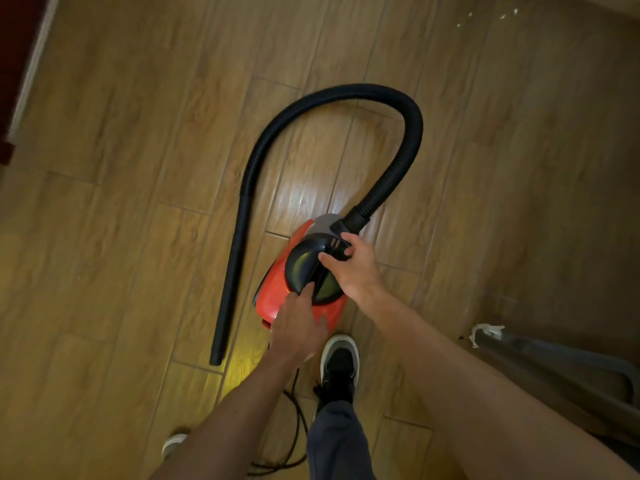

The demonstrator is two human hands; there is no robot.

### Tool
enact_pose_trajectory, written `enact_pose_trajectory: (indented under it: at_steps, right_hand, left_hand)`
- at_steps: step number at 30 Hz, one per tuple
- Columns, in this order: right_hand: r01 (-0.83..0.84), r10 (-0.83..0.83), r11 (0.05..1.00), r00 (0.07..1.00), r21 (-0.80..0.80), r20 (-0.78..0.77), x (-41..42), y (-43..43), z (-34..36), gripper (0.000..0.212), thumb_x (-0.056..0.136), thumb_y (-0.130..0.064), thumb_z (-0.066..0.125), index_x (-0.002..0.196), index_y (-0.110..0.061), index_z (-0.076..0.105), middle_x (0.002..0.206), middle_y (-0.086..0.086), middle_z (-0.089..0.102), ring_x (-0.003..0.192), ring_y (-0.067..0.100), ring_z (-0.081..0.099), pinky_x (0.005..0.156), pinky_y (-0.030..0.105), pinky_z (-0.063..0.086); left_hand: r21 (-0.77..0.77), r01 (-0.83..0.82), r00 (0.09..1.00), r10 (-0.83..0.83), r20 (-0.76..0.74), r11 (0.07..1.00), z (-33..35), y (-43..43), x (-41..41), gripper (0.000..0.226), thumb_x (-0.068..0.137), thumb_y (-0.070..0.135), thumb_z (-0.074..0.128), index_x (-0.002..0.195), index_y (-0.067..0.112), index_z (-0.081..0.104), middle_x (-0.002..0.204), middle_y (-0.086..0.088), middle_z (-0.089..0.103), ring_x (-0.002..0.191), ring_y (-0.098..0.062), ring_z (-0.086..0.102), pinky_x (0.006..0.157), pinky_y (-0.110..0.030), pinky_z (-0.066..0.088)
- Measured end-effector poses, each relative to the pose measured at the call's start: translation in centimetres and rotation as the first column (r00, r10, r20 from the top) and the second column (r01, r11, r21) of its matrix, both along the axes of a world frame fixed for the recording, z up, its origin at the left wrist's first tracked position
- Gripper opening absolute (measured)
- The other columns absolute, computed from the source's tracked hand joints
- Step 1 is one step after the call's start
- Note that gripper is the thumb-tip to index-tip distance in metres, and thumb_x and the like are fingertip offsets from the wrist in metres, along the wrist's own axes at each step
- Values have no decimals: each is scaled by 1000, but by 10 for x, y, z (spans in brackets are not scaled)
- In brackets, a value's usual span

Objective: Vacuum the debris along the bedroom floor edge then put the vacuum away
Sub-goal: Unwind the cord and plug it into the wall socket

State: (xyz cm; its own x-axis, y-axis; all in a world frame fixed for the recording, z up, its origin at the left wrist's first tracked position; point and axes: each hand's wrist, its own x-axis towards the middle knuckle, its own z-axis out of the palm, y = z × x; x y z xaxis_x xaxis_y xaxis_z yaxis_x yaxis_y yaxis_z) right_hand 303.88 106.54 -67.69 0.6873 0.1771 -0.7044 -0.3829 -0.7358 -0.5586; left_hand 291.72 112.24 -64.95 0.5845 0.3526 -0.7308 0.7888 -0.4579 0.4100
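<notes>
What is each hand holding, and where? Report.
Right hand grips the red canister vacuum by its black top handle; left hand only rests on its rear.

Vacuum cleaners: we count one vacuum cleaner (277, 285).
Hoses: we count one hose (346, 93).
Hands: we see two, a left hand (298, 323) and a right hand (353, 268).
Shoes: we see two, one shoe (339, 362) whole, a second shoe (175, 441) partly hidden.
Cords: one cord (300, 412).
Debris: we make out roughly four pale specks (502, 17).
</notes>
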Motion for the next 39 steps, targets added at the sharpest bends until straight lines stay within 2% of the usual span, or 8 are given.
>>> enact_pose_trajectory:
  at_steps: [6,15,18,22,25,31,35,39]
  right_hand:
    - [-16,19,998,998,-53,60,0,-3,-6,38,77,-21,81,112,-18,67,105,-1,46,98,18,56,95,37,52]
    - [38,-44,996,996,81,78,-14,-7,4,31,78,-13,79,104,-24,65,101,-3,46,96,16,55,87,27,52]
    - [122,-119,968,993,219,-26,-19,-10,23,29,84,-4,72,104,-23,61,98,4,57,87,12,57,74,16,49]
    - [253,-233,923,967,289,-101,-29,-9,56,29,87,-4,70,104,-26,62,90,7,67,91,19,68,81,29,57]
    - [418,-396,859,908,296,-133,-37,-2,86,26,85,-1,71,94,-22,58,84,4,69,84,15,69,72,20,54]
    - [419,-442,869,897,265,32,-49,19,140,22,82,-6,75,91,-18,59,83,-3,64,79,9,64,68,15,53]
    - [350,-401,906,890,238,219,-60,33,175,22,80,-13,76,89,-22,59,81,-9,63,76,2,62,69,17,53]
    - [333,-385,922,838,196,386,-73,44,209,16,82,-20,75,88,-18,60,75,-12,60,71,0,59,59,6,43]
  left_hand:
    - [86,-136,990,133,36,987,-8,-11,2,52,89,18,53,140,16,44,119,-9,57,109,-26,58,87,-38,50]
    - [144,-210,968,185,169,967,-14,-15,-4,20,89,18,61,109,21,57,100,-2,64,95,-22,63,76,-47,56]
    - [90,-247,955,227,189,965,-3,-14,-3,11,90,14,59,96,23,53,84,0,65,81,-22,64,69,-48,56]
    - [-18,-263,931,259,256,965,26,-12,-8,14,91,13,58,94,26,52,74,6,65,69,-14,65,62,-47,57]
    - [-123,-265,907,291,304,956,55,-9,-12,5,90,24,57,94,26,56,74,6,67,67,-11,66,61,-47,56]
    - [-276,-290,832,384,400,916,109,5,-19,12,88,24,54,89,24,65,70,2,68,62,-15,65,54,-38,54]
    - [-414,-334,800,487,351,847,137,15,-24,24,95,7,53,88,23,69,84,-8,71,79,-33,68,74,-51,58]
    - [-435,-321,753,505,421,841,162,25,-37,16,88,5,61,87,15,74,82,-6,72,77,-24,68,73,-43,57]
